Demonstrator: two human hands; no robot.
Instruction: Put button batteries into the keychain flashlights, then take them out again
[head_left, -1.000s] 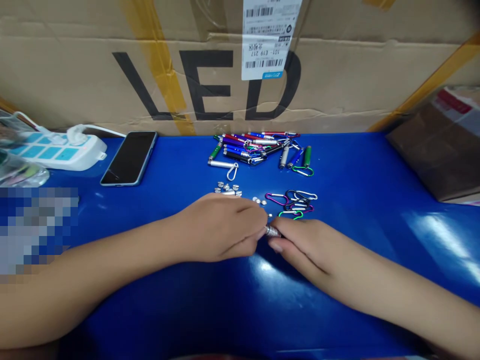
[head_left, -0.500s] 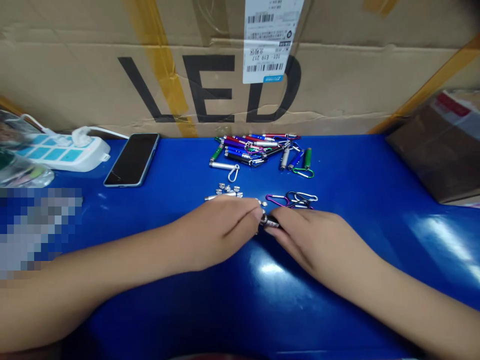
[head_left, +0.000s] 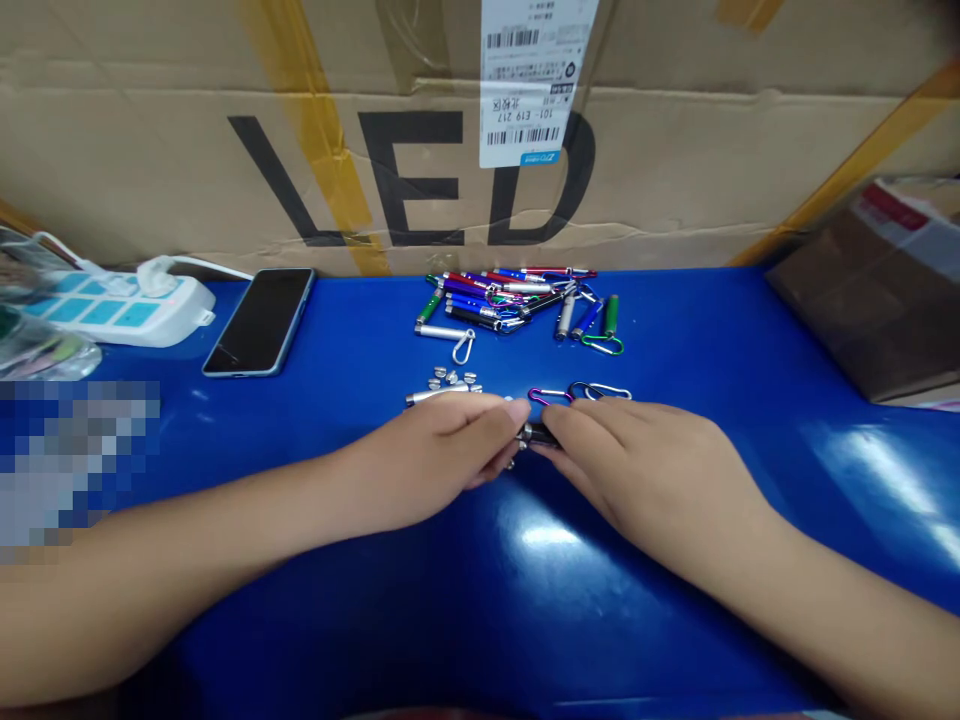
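Observation:
Between my hands is a small dark metal flashlight (head_left: 538, 435), pinched by the fingertips of my left hand (head_left: 442, 460) and my right hand (head_left: 645, 480), with most of its length hidden. A silver flashlight tube (head_left: 435, 397) lies just above my left hand, its end running under the fingers. Small silver screw-like caps (head_left: 450, 378) sit beyond that hand. Coloured carabiners (head_left: 577, 393) lie just past my right fingers, partly covered by them. Farther back is a heap of mini flashlights with clips (head_left: 502, 298) in red, blue, green and silver.
The blue table (head_left: 480, 620) runs under everything. A black phone (head_left: 259, 322) and a white power strip (head_left: 124, 310) stand at the back left, with a clear plastic bag (head_left: 37, 345) beside them. A large cardboard box (head_left: 187, 180) forms the back wall; a brown package (head_left: 862, 310) sits at right.
My right hand has shifted up and now covers the lower carabiners. The silver tube has come into view beside my left hand. The small flashlight has turned, showing more dark body.

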